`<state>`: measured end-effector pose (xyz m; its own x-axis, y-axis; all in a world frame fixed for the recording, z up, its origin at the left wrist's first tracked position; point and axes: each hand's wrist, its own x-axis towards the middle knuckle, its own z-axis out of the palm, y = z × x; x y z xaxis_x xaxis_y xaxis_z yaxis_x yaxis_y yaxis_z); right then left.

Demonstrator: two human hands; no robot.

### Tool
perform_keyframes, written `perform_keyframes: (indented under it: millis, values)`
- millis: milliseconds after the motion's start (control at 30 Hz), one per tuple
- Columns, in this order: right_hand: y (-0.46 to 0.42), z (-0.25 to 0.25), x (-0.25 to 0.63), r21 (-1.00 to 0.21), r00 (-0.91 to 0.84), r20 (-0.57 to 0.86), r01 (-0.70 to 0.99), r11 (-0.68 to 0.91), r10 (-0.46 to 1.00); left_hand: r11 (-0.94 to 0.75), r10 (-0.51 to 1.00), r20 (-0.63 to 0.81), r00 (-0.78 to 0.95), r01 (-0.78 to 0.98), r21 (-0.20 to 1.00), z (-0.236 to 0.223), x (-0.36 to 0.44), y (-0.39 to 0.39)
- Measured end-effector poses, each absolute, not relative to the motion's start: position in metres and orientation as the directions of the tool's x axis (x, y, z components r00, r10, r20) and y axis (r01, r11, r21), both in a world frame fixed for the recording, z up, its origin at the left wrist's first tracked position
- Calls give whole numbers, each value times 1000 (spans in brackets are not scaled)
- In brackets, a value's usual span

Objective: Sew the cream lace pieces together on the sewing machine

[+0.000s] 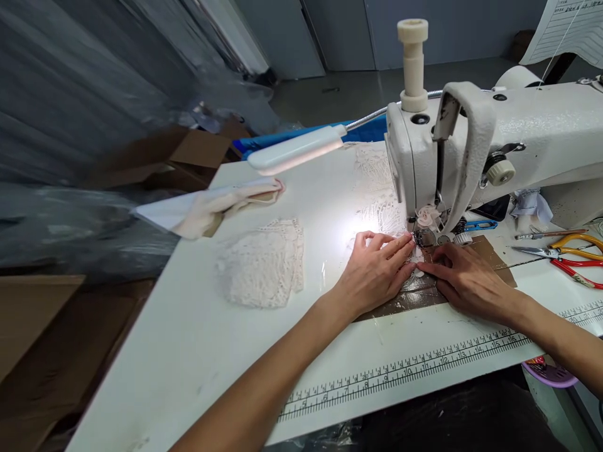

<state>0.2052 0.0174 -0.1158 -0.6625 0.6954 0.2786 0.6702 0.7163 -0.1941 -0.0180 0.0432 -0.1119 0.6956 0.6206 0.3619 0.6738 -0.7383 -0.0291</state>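
At the needle of a white sewing machine, both hands work close together over a small strip of white lace. My left hand lies palm down with its fingers stretched toward the presser foot, pressing on the lace. From the right, my right hand meets it with fingers curled, thumb and forefinger reaching the lace edge beside my left thumb. What its fingertips pinch is hidden. Under the hands lies a brown plate. More white lace spreads behind my left hand.
A stack of lace pieces and folded cloth lie left on the white table. A lamp hangs over it. Yellow-handled scissors and red-handled snips lie right. A printed ruler runs along the front edge.
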Motion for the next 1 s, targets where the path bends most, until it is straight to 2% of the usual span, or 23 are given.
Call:
perform_keyframes:
  millis: [333, 567, 633, 833, 1000]
  values:
    - [15, -115, 204, -255, -644, 260, 672, 695, 719, -757, 612, 380, 693, 652, 29, -114, -19, 45]
    - [20, -111, 207, -336, -605, 255, 676, 656, 754, -762, 592, 412, 693, 648, 6, -114, -18, 44]
    - [24, -110, 208, -315, -594, 239, 701, 640, 768, -762, 589, 420, 690, 648, 3, -115, -18, 44]
    - [27, -115, 206, -151, -662, 248, 695, 704, 707, -770, 568, 445, 692, 638, -10, -115, -17, 44]
    - [22, -116, 205, -123, -678, 253, 685, 718, 690, -774, 559, 445, 700, 632, -21, -113, -16, 44]
